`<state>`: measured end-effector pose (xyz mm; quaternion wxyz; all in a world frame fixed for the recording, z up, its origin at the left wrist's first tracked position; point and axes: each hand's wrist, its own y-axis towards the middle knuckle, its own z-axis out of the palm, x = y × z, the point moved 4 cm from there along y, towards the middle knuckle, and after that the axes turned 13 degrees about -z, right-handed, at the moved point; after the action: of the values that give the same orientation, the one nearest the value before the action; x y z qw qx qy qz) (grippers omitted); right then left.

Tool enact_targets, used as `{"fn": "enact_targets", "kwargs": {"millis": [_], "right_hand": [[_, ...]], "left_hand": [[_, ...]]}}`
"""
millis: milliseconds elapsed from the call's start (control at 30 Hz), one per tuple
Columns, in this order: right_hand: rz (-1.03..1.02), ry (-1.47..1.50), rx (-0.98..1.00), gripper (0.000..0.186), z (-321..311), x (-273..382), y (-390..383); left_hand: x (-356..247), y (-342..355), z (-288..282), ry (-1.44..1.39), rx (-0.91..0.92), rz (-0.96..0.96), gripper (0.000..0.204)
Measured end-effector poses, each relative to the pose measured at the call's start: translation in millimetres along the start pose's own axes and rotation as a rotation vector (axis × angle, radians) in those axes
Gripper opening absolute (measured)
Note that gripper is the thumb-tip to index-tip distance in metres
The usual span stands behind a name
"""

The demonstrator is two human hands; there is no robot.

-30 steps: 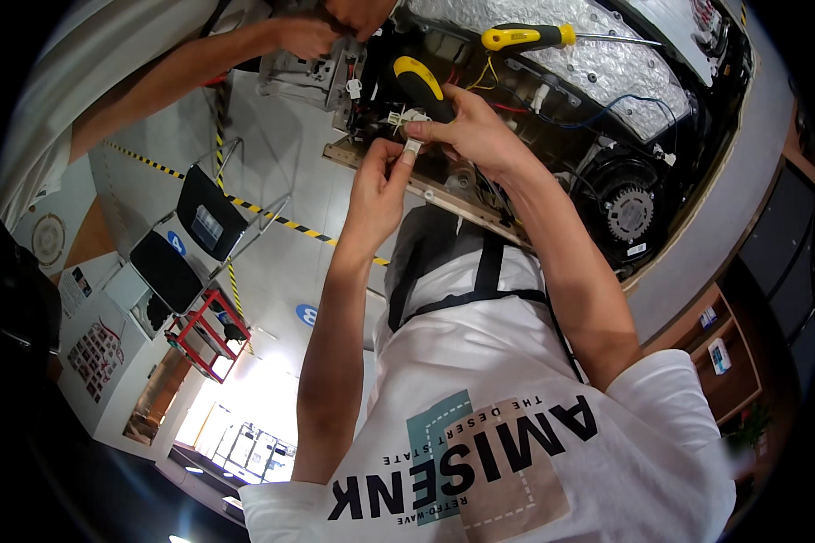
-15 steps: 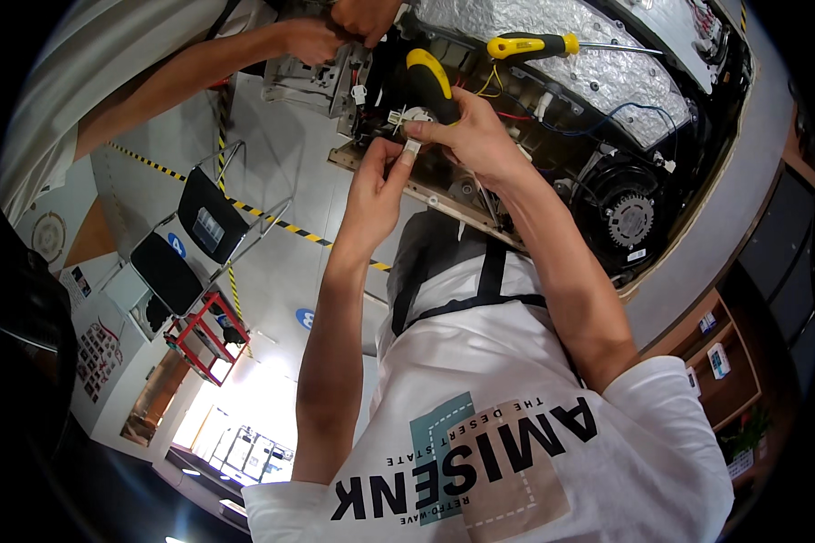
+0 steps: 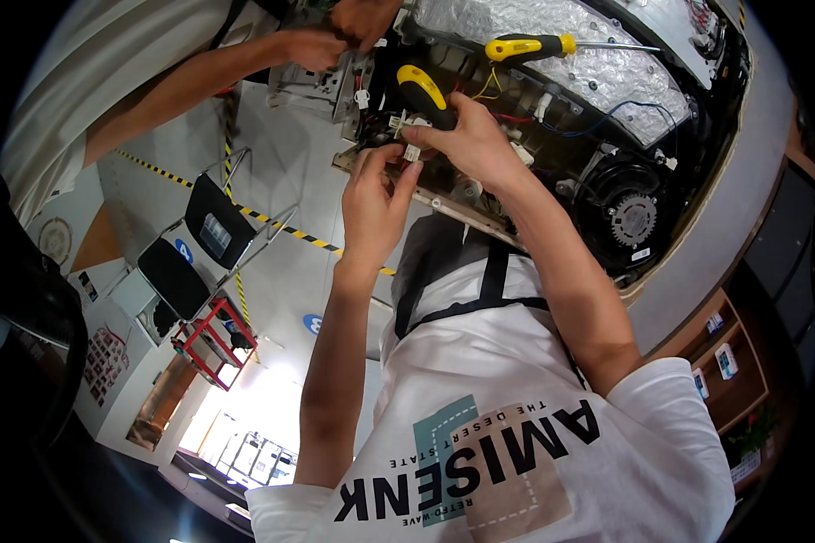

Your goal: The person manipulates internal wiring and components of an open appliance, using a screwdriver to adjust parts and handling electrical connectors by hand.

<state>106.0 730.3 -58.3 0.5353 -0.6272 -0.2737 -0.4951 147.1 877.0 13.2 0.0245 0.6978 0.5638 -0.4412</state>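
In front of me, above the near edge of an opened appliance, my right hand (image 3: 475,140) is closed around a screwdriver (image 3: 423,95). Its yellow-and-black handle slants up and left out of the grip. The same hand's thumb and fingers also pinch a small white plug connector (image 3: 412,153). My left hand (image 3: 376,199) meets it from below, thumb tip at the connector's lower end and bent fingers at its left; their exact hold is partly hidden. Another small white connector (image 3: 396,122) shows just beyond the fingertips.
A second yellow-and-black screwdriver (image 3: 530,47) lies across silver foil insulation (image 3: 607,81). Blue wires and a round black motor with a grey gear (image 3: 632,220) sit at right. A co-worker's hands (image 3: 321,45) work at upper left. A black chair (image 3: 215,222) stands left.
The screwdriver handle in my right hand has tipped slightly left and down. My left fingers have shifted a little lower, exposing more of the white plug connector.
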Motion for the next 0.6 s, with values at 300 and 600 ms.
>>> {"fn": "enact_targets", "kwargs": {"millis": [300, 600], "right_hand": [[0.005, -0.059, -0.062, 0.068, 0.5, 5.0, -7.7], [0.031, 0.02, -0.167, 0.066, 8.3, 0.5, -16.0]], "left_hand": [[-9.9, -9.2, 9.7, 0.137, -0.271, 0.037, 0.025], [-7.5, -13.8, 17.4, 0.148, -0.407, 0.043, 0.022]]}}
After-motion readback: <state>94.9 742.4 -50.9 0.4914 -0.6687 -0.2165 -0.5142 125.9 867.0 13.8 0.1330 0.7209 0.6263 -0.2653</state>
